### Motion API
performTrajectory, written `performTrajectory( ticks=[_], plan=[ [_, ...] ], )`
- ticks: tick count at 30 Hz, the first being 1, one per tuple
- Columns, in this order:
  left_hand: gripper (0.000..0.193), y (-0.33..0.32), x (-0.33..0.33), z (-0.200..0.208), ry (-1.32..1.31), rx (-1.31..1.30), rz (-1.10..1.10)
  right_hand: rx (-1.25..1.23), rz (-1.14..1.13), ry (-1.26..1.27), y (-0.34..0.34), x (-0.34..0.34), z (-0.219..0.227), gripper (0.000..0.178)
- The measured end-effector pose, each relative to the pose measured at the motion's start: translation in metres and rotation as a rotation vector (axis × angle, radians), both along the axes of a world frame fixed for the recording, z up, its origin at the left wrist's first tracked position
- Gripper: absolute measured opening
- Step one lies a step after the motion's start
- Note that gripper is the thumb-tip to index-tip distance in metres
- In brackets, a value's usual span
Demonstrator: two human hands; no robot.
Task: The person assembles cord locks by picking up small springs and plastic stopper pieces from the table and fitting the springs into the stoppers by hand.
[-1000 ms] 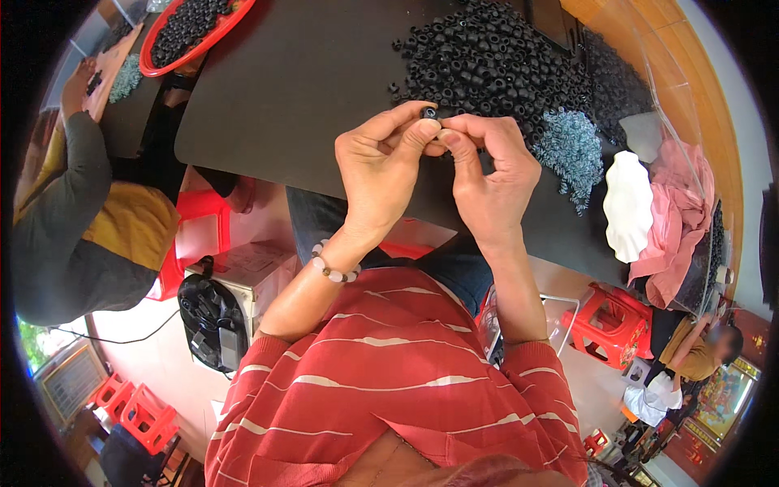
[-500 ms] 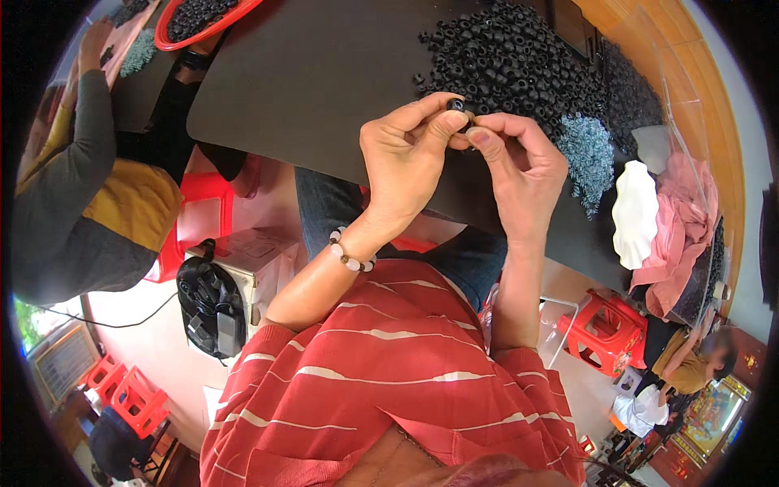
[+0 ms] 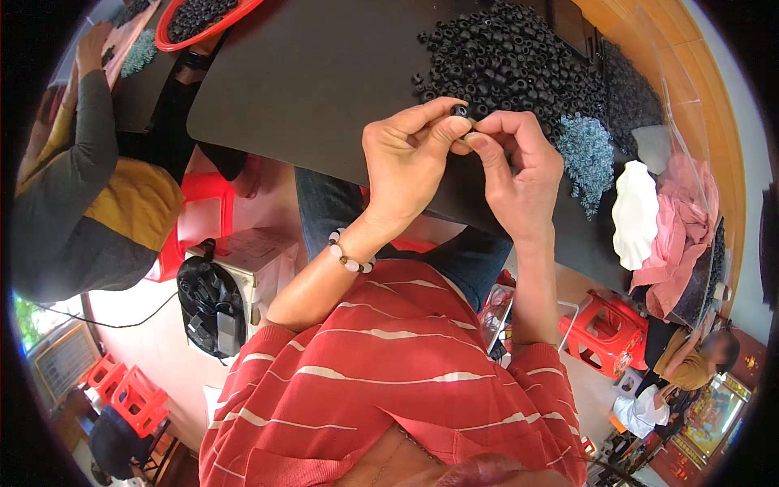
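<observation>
Between the thumb and forefinger of my left hand is a small round black plastic cap, its hollow end partly showing. My right hand meets it at the fingertips, thumb and forefinger pinched together against the cap's right side. Whatever the right fingers pinch is hidden or too small to name. Both hands are over the near edge of the dark table. Just beyond them spreads a big heap of similar black caps. To the right of my right hand lies a pile of small clear bluish pieces.
A white wavy-edged dish and a pink cloth lie at the table's right. At the far left, a red basket holds black pieces. Beside me on the left sits another person. Red stools stand on the floor.
The cap and my left fingers have shifted slightly right. My right hand has turned a little, its fingertips drawing closer to the cap, and its forearm has swung right.
</observation>
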State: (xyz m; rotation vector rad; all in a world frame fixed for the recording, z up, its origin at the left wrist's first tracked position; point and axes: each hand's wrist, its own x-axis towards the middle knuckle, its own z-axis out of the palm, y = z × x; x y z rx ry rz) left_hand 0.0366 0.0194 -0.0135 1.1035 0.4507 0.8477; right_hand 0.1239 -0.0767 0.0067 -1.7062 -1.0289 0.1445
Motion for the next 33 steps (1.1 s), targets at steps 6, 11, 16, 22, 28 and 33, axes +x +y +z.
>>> performTrajectory(
  ticks=[6,11,16,22,28,33],
  plan=[
    [0.015,-0.002,0.001,-0.003,0.027,0.106,0.035,0.057,0.086,0.466,-0.001,0.003,0.006,0.009],
    [0.015,0.000,0.002,-0.001,0.009,0.006,0.017,0.070,0.053,0.443,-0.001,-0.001,0.010,0.013],
    [0.017,0.002,0.000,0.001,0.026,0.048,0.009,-0.019,-0.072,0.021,-0.001,0.001,0.003,0.019],
    [0.020,0.006,-0.001,-0.002,-0.009,-0.018,-0.054,0.038,-0.054,-0.121,0.000,0.000,0.005,0.019],
    [0.021,0.007,-0.001,-0.001,-0.004,-0.022,-0.069,0.056,-0.034,-0.017,0.000,0.001,0.003,0.016],
    [0.018,0.010,0.002,-0.001,-0.001,-0.074,-0.041,0.057,0.064,0.214,-0.006,0.002,0.013,0.010]
  ],
)
